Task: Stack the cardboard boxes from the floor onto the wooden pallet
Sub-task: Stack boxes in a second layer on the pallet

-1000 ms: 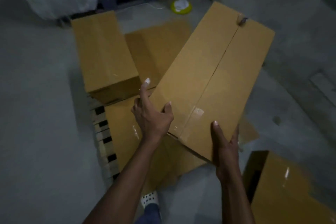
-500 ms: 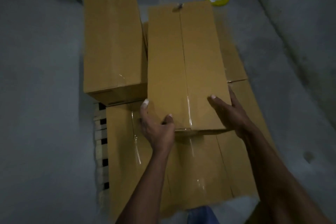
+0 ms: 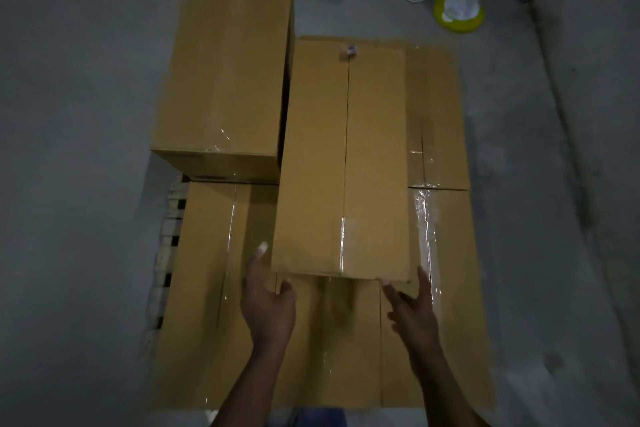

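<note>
We have a lower layer of boxes (image 3: pixel 207 288) covering the wooden pallet (image 3: pixel 171 232) and two on top; the long box (image 3: pixel 343 163) lies flat beside the taller box (image 3: pixel 228 69), plain brown, seam taped; our left hand (image 3: pixel 268 305) and right hand (image 3: pixel 414 314) are spread open at its near end, gripping nothing; whether more wait on the floor, we cannot tell
</note>
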A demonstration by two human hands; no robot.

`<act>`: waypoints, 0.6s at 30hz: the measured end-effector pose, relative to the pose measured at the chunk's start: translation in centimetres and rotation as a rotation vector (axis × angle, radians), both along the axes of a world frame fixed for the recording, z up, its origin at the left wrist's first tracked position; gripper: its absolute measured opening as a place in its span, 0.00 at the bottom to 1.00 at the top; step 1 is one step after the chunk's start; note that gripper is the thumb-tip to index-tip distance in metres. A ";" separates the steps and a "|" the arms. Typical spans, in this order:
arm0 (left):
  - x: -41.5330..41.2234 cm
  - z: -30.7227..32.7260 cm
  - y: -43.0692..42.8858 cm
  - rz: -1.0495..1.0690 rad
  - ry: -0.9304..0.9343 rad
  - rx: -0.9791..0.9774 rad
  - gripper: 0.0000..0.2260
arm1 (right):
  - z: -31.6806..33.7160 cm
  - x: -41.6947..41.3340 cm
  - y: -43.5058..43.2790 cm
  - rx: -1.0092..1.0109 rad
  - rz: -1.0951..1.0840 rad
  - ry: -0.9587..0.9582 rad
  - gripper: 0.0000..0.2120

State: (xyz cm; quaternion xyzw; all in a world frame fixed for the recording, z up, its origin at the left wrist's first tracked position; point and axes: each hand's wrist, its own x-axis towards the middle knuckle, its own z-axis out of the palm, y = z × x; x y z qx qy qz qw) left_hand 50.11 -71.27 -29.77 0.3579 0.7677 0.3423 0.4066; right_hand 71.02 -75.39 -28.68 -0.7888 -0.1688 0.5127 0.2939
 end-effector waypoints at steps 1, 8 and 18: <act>0.5 0.5 0.0 0.130 -0.096 -0.065 0.35 | -0.3 -0.3 0.1 0.010 -0.035 0.024 0.44; 1.5 1.4 2.3 0.366 -0.429 -0.089 0.31 | -2.4 -0.6 3.4 0.024 -0.031 -0.042 0.43; 1.0 0.3 10.3 0.262 -0.460 -0.010 0.32 | -3.7 -0.2 10.8 0.150 0.067 -0.076 0.37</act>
